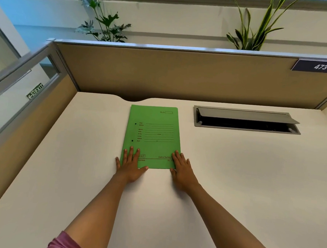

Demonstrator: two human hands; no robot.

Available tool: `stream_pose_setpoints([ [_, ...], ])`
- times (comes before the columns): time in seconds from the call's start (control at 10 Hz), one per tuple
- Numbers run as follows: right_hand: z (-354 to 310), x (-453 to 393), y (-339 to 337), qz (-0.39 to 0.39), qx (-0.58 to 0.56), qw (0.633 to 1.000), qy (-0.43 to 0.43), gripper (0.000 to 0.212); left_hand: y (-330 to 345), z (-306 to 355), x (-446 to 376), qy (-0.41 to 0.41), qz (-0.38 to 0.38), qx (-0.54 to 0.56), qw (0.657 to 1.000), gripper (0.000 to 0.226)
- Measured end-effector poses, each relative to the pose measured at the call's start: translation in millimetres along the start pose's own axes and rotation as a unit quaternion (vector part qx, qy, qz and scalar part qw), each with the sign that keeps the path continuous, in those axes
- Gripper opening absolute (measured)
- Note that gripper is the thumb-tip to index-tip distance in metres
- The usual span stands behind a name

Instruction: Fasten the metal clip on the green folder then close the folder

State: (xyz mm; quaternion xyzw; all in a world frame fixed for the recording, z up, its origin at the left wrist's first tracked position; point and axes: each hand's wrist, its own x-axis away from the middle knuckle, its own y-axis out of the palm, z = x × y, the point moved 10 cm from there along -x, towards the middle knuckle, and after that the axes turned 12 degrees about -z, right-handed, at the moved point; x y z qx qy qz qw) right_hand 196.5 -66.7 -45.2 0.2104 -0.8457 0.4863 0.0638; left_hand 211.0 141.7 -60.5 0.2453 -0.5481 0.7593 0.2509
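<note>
A green folder [154, 134] lies flat and closed on the white desk [81, 157], its printed cover facing up with two small holes near its left edge. My left hand [131, 164] rests flat on the folder's near left corner, fingers spread. Over at the near right corner, my right hand [182, 168] lies flat with its fingertips on the cover. Neither hand grips anything. The metal clip is hidden inside the folder.
A grey cable hatch [247, 120] with its lid raised sits in the desk to the right of the folder. Tan partition walls [180, 75] close off the back and left sides. Plants stand behind the partition.
</note>
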Motion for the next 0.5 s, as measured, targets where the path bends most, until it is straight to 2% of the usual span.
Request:
stream_pose_setpoints([
  [0.3, 5.5, 8.8, -15.7, -0.021, 0.037, 0.999, 0.009, 0.065, 11.9, 21.9, 19.0, -0.012, -0.016, -0.072, 0.997, 0.088],
  [0.4, 17.4, 18.8, -30.6, 0.025, 0.027, 0.999, 0.027, 0.066, 10.9, 34.6, 27.4, 0.003, 0.012, -0.09, 0.996, 0.085],
  [0.5, 31.3, 37.4, -56.2, 0.097, 0.003, 0.995, 0.038, 0.066, 7.0, 69.6, 37.3, 0.066, 0.074, -0.133, 0.986, 0.081],
])
